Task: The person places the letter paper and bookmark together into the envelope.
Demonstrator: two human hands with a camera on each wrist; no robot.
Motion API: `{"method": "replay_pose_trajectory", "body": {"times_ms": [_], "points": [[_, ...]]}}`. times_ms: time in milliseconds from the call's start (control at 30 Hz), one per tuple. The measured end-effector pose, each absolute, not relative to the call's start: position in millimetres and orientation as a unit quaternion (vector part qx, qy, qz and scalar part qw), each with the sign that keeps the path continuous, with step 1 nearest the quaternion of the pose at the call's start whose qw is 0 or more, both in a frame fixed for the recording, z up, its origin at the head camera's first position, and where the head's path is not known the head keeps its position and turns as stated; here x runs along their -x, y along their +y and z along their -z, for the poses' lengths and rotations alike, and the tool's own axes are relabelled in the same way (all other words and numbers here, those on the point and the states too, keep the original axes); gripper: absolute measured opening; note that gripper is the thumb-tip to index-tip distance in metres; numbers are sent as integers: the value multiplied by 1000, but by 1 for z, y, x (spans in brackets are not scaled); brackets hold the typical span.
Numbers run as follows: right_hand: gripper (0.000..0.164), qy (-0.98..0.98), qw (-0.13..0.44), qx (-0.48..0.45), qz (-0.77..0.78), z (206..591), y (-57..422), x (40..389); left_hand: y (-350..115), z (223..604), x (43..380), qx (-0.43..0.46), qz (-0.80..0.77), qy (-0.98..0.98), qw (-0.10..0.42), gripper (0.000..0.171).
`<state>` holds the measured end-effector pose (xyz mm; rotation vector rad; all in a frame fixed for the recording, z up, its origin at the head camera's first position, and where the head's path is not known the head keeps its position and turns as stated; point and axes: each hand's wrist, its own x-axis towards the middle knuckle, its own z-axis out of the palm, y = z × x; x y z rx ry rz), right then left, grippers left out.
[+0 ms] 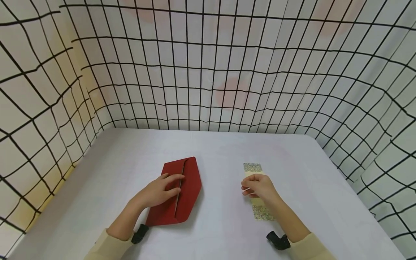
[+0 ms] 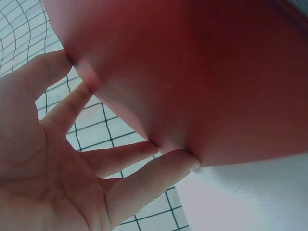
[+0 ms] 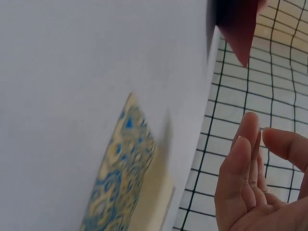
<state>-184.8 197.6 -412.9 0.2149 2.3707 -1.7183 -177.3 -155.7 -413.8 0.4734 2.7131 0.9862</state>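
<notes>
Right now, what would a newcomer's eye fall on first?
Probably the red envelope, left of centre on the white table, with the left hand on it. Next, the patterned strip to its right, partly hidden by the right hand. Then the black grid behind the table.

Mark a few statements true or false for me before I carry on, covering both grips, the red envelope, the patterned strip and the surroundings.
1. The left grip touches the red envelope. True.
2. The right grip rests on the envelope too. False: in the head view, the right grip is over the patterned strip.
3. Both ends of the strip are patterned. True.
4. In the head view, the strip is left of the envelope. False: the strip is to its right.
5. Both sleeves are black. False: the sleeves are pale.
6. A black grid shows behind the table. True.
</notes>
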Motion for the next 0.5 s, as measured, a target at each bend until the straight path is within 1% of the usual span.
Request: {"method": "replay_pose_trajectory", "body": {"times_ms": [133, 500], "points": [[18, 801, 108, -82, 582, 414, 212, 187, -155, 414, 177, -163, -333, 922, 109, 43], [25, 796, 101, -100, 588, 419, 246, 195, -155, 415, 179, -163, -334, 922, 110, 44]]}}
